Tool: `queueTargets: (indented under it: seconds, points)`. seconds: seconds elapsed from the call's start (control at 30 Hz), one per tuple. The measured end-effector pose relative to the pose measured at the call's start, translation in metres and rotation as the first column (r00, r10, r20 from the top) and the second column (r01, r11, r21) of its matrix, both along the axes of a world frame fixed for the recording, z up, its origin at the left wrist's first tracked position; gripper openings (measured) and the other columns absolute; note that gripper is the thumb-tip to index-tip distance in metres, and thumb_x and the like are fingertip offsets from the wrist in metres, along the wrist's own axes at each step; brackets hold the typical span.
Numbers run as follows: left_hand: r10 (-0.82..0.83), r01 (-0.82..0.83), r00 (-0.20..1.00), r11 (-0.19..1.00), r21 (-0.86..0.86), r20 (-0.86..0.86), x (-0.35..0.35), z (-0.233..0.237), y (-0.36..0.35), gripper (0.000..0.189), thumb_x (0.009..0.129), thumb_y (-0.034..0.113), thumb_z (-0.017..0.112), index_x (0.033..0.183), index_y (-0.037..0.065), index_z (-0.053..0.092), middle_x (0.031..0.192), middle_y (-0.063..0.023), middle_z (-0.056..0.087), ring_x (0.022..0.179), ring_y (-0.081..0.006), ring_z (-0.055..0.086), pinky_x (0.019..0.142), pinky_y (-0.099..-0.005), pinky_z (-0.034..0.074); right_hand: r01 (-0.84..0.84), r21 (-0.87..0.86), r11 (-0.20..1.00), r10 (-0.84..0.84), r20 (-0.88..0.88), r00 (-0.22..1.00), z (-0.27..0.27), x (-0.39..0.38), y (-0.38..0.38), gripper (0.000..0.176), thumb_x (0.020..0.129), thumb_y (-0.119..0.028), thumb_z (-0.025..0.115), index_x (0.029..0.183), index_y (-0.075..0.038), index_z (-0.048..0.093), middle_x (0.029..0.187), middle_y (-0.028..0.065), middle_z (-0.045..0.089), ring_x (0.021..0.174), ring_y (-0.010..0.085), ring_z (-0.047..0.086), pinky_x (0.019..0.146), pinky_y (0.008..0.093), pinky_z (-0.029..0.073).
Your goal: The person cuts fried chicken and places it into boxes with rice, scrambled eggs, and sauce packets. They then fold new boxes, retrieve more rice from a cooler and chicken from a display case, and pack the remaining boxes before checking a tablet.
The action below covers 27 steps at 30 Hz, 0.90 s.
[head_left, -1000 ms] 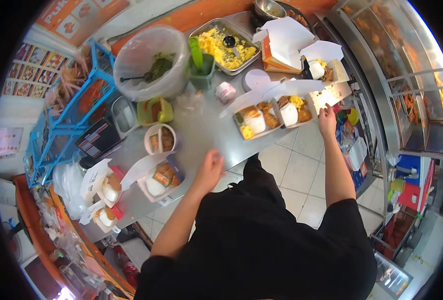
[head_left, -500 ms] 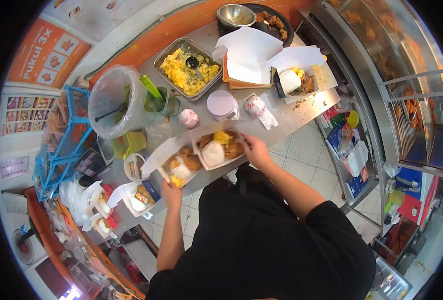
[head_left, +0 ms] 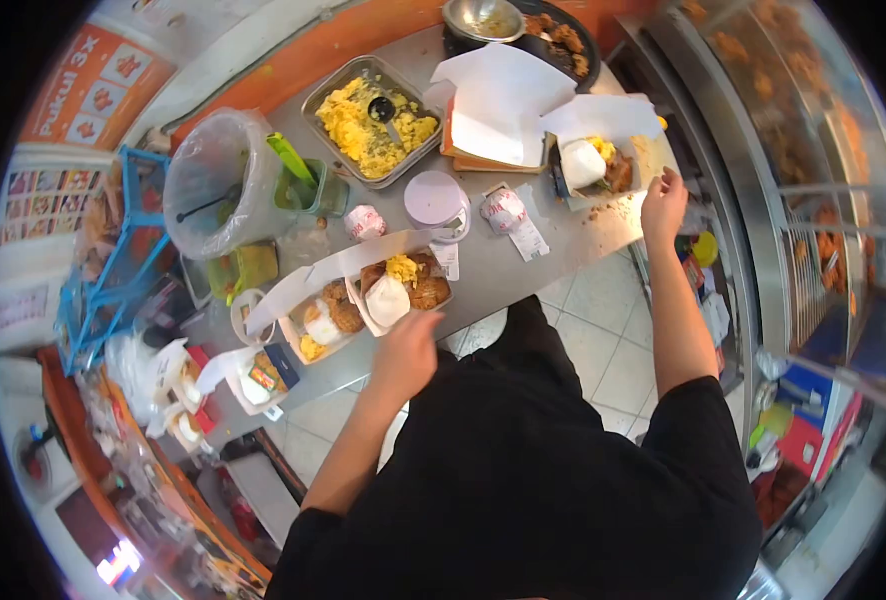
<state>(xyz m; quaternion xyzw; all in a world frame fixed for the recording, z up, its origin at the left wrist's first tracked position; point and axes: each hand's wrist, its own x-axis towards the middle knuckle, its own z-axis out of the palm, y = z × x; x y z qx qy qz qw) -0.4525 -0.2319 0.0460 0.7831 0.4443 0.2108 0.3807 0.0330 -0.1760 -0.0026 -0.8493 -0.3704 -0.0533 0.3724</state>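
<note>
Two open paper boxes stand side by side on the metal counter: the right box holds a wrapped white portion, yellow egg and fried chicken, the left box similar food. My left hand is just in front of the right box, its fingers blurred and partly hidden. My right hand is raised beside another open food box at the counter's right end, fingers loosely bent and nothing seen in them. Behind the boxes are two round wrapped portions and a lidded tub.
A metal tray of yellow egg, a stack of paper boxes and a steel bowl are at the back. A plastic-lined bucket stands left. A glass display case with fried food is on the right.
Both hands have let go of the two food boxes, which now rest on the counter. My right hand has moved right and up to the far box; my left hand has shifted right.
</note>
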Motion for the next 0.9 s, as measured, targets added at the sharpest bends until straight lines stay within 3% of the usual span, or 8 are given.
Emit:
queueTargets:
  seconds: [0.07, 0.13, 0.2, 0.3, 0.37, 0.63, 0.73, 0.9]
  points:
    - [0.068, -0.061, 0.996, 0.99, 0.124, -0.06, 0.043, -0.002, 0.014, 0.02, 0.087, -0.001, 0.061, 0.108, 0.0, 0.065, 0.103, -0.0177, 0.067, 0.098, -0.0387, 0.063, 0.086, -0.0459, 0.051, -0.31, 0.077, 0.948, 0.303, 0.096, 0.948, 0.015, -0.023, 0.012, 0.02, 0.098, -0.011, 0.06, 0.115, -0.001, 0.064, 0.099, 0.0184, 0.066, 0.09, 0.0331, 0.066, 0.081, 0.0414, 0.053]
    - [0.141, -0.107, 0.981, 0.966, 0.236, -0.134, 0.074, -0.01, 0.023, 0.02, 0.088, -0.001, 0.061, 0.108, -0.001, 0.064, 0.103, -0.0173, 0.066, 0.099, -0.038, 0.062, 0.087, -0.0453, 0.051, -0.68, -0.036, 0.733, 0.667, -0.16, 0.728, 0.005, -0.06, 0.002, 0.021, 0.096, -0.012, 0.064, 0.115, -0.003, 0.065, 0.093, 0.0169, 0.069, 0.084, 0.0323, 0.068, 0.074, 0.0407, 0.054]
    - [0.323, -0.283, 0.928, 0.935, 0.215, -0.184, 0.093, -0.027, 0.018, 0.02, 0.086, 0.001, 0.065, 0.106, 0.001, 0.065, 0.103, -0.0139, 0.064, 0.1, -0.0361, 0.06, 0.09, -0.0457, 0.048, -0.769, -0.172, 0.615, 0.531, -0.631, 0.566, 0.013, -0.108, -0.017, 0.026, 0.095, -0.017, 0.066, 0.117, -0.003, 0.066, 0.093, 0.0169, 0.07, 0.085, 0.0303, 0.069, 0.076, 0.0415, 0.055]
    - [0.171, -0.095, 0.917, 0.971, 0.219, -0.361, 0.124, -0.024, 0.002, 0.021, 0.085, 0.003, 0.068, 0.106, 0.004, 0.065, 0.104, -0.012, 0.062, 0.1, -0.0345, 0.058, 0.09, -0.0462, 0.046, -0.764, -0.289, 0.577, 0.437, -0.681, 0.588, -0.025, -0.118, -0.021, 0.036, 0.094, -0.027, 0.067, 0.123, -0.004, 0.064, 0.108, 0.0175, 0.07, 0.097, 0.0324, 0.071, 0.084, 0.0443, 0.056]
    - [0.22, -0.158, 0.88, 0.971, 0.177, -0.421, 0.125, -0.034, -0.01, 0.025, 0.084, 0.006, 0.07, 0.109, 0.005, 0.065, 0.111, -0.0116, 0.06, 0.105, -0.034, 0.057, 0.092, -0.0462, 0.045, -0.679, -0.507, 0.531, 0.458, -0.502, 0.733, -0.025, -0.119, -0.013, 0.044, 0.093, -0.034, 0.069, 0.127, -0.005, 0.06, 0.118, 0.0177, 0.068, 0.104, 0.0351, 0.069, 0.086, 0.0463, 0.056]
    - [0.542, -0.501, 0.7, 0.837, 0.221, -0.465, 0.065, -0.035, -0.061, 0.03, 0.087, 0.007, 0.067, 0.117, 0.005, 0.062, 0.112, -0.0156, 0.06, 0.109, -0.0368, 0.056, 0.093, -0.0492, 0.045, -0.757, -0.546, 0.359, 0.44, -0.616, 0.653, -0.039, -0.121, 0.01, 0.05, 0.089, -0.035, 0.072, 0.128, -0.007, 0.056, 0.118, 0.0167, 0.068, 0.11, 0.0366, 0.066, 0.088, 0.0487, 0.055]
    - [0.537, -0.49, 0.668, 0.839, 0.238, -0.515, 0.028, -0.027, -0.076, 0.027, 0.088, 0.007, 0.066, 0.115, 0.005, 0.064, 0.11, -0.0153, 0.063, 0.106, -0.0367, 0.058, 0.094, -0.0484, 0.046, -0.784, -0.473, 0.402, 0.325, -0.727, 0.605, -0.035, -0.121, 0.007, 0.047, 0.088, -0.029, 0.073, 0.126, -0.008, 0.056, 0.114, 0.0156, 0.07, 0.105, 0.036, 0.068, 0.086, 0.0484, 0.056]
    - [0.622, -0.556, 0.615, 0.778, 0.293, -0.484, -0.038, -0.025, -0.091, 0.024, 0.087, 0.004, 0.067, 0.112, 0.003, 0.065, 0.107, -0.0169, 0.065, 0.105, -0.0378, 0.059, 0.093, -0.047, 0.048, -0.732, -0.269, 0.625, 0.514, -0.564, 0.646, -0.032, -0.129, -0.037, 0.04, 0.088, -0.018, 0.072, 0.125, -0.006, 0.061, 0.097, 0.0155, 0.073, 0.087, 0.0343, 0.071, 0.079, 0.0439, 0.056]
